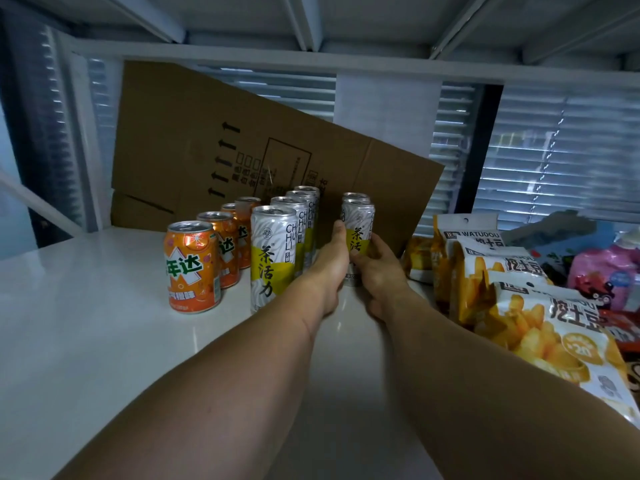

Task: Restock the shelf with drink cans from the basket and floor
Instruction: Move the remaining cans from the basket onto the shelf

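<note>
White laminate shelf, occupying the lower and left part of the frame, glossy surface. Item: row of four orange soda cans, short, standing upright left of centre, running back toward the cardboard. Item: row of four tall slim cans, white and yellow with grey pattern, upright, just right of the orange row and parallel to it. Item: one further tall slim held can of the same design at frame centre, upright with its base on or just above the shelf, contact not discernible; a matching rear can stands directly behind it, only the top visible. Left hand wraps the held can from its left side, thumb up along the can wall. Right hand grips the same can from its right side, fingers curled round the lower body. Both forearms extend from the bottom edge of the frame. Item: flattened cardboard box, brown, printed arrows, leaning tilted at the back of the shelf, upper centre. Item: snack bags, white and yellow with potato-strip pictures, standing in a row at the right edge. Item: pink packet, far right, behind the bags. Background: window blinds, upper right.
</note>
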